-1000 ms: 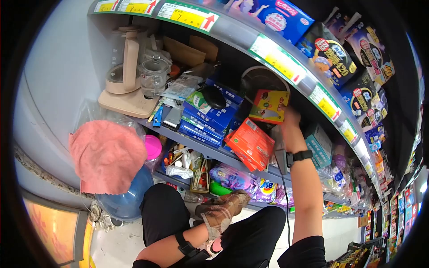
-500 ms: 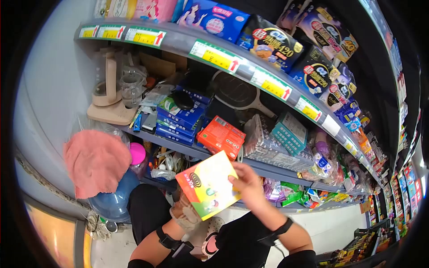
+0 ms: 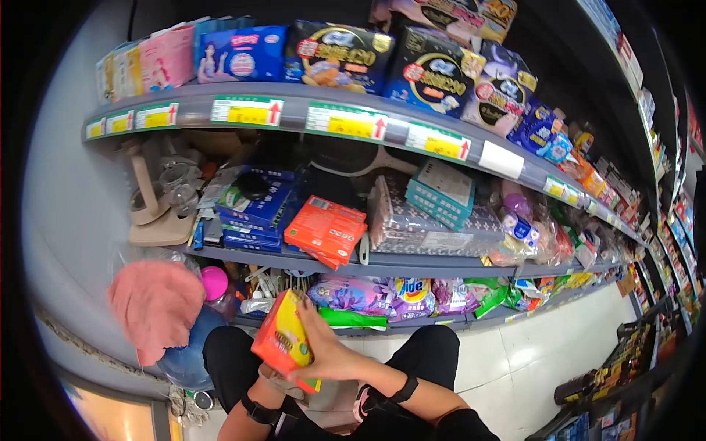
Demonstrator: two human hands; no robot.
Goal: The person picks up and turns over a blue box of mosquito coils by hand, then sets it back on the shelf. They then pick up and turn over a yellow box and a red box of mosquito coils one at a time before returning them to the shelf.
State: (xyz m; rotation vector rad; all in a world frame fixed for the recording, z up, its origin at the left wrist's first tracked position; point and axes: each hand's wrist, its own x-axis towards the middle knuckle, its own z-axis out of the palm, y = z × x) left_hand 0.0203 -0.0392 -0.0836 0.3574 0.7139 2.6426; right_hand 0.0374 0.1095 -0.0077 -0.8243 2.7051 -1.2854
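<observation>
A red and yellow box point(image 3: 282, 339) is held low in front of my knees, tilted, its narrow side facing up. My right hand point(image 3: 323, 345) grips it from the right, fingers over the far edge and thumb near the lower end. From below and the left, my left hand point(image 3: 278, 378) supports the box, a cloth or glove partly visible on it; its fingers are mostly behind the box. On the middle shelf above, red-orange boxes point(image 3: 326, 229) are stacked beside blue boxes point(image 3: 257, 208).
A shelf edge with price tags point(image 3: 346, 121) runs across the view, with packets point(image 3: 338, 55) above it. Detergent bags point(image 3: 412, 296) lie on the bottom shelf. A pink cloth point(image 3: 158, 305) covers a blue water bottle point(image 3: 193, 353) at left.
The box has turned from its broad face to a narrow side and moved lower left. My right hand has shifted left with it. The view has shifted, bringing more floor into sight.
</observation>
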